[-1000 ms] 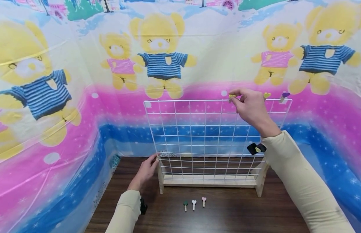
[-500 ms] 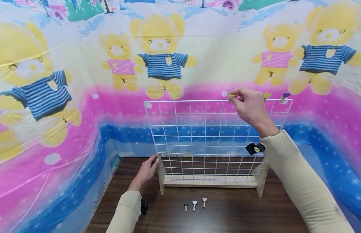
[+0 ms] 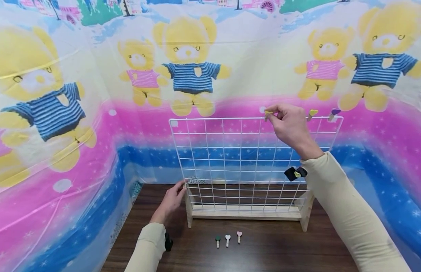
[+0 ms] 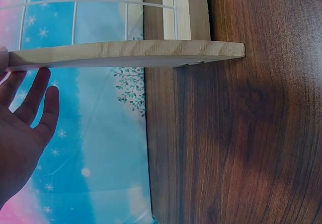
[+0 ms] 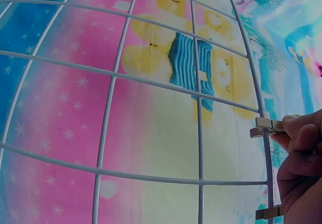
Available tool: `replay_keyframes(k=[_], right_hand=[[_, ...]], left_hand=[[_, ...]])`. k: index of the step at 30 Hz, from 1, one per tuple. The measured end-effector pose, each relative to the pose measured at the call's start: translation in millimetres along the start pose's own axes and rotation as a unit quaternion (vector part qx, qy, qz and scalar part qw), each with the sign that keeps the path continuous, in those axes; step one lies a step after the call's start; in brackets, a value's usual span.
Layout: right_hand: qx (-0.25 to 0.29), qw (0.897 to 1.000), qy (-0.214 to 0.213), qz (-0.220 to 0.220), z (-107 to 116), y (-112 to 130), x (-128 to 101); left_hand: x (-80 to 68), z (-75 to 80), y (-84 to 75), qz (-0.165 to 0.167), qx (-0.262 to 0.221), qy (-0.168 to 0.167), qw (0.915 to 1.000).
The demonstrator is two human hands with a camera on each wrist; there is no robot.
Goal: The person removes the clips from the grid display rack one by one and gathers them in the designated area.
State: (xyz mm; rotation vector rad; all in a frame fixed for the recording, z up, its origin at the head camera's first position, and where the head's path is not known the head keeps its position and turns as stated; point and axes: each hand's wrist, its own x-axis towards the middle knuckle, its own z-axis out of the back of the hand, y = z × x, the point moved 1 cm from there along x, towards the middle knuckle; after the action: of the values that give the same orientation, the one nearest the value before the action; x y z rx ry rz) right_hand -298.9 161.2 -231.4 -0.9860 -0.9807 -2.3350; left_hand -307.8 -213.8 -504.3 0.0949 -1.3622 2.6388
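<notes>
A white wire grid (image 3: 237, 162) stands upright in a wooden base (image 3: 246, 214) on a dark wood table. My right hand (image 3: 288, 124) pinches a yellow heart clothespin (image 3: 268, 113) at the grid's top wire; the right wrist view shows the peg (image 5: 266, 126) gripped against that wire. Two more heart pegs, yellow (image 3: 311, 113) and purple (image 3: 334, 113), are clipped on the top wire to the right. My left hand (image 3: 171, 202) touches the grid's left lower edge with fingers straight (image 4: 35, 103), beside the wooden foot (image 4: 126, 53).
Three small heart pegs, green (image 3: 217, 239), white (image 3: 227, 238) and pink (image 3: 239, 235), lie on the table (image 3: 271, 249) in front of the base. A bear-patterned plastic sheet (image 3: 95, 94) walls in the back and both sides.
Almost nothing has moved; my right hand with the yellow peg shifted very slightly left along the top wire. The left hand stays by the grid's corner.
</notes>
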Motion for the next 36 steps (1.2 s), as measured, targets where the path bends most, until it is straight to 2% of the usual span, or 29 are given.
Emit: replay_keyframes(k=[13, 21, 31, 36], right_hand=[[0.019, 0.999, -0.026, 0.015, -1.8, -2.1, -1.2], [0.038, 0.999, -0.012, -0.029, -0.5, -2.6, 0.4], [0.030, 0.998, -0.020, -0.053, 2.4, 0.6, 2.8], [0.041, 0.995, -0.011, -0.094, 2.5, -1.8, 1.9]], left_hand=[[1.0, -1.6, 3.0, -0.003, 0.005, -0.005, 1.0000], [1.0, -0.2, 0.9, 0.001, 0.003, -0.004, 1.0000], [2.8, 0.8, 1.1, -0.001, 0.000, -0.006, 1.0000], [1.1, -0.5, 0.4, 0.000, -0.003, -0.007, 1.0000]])
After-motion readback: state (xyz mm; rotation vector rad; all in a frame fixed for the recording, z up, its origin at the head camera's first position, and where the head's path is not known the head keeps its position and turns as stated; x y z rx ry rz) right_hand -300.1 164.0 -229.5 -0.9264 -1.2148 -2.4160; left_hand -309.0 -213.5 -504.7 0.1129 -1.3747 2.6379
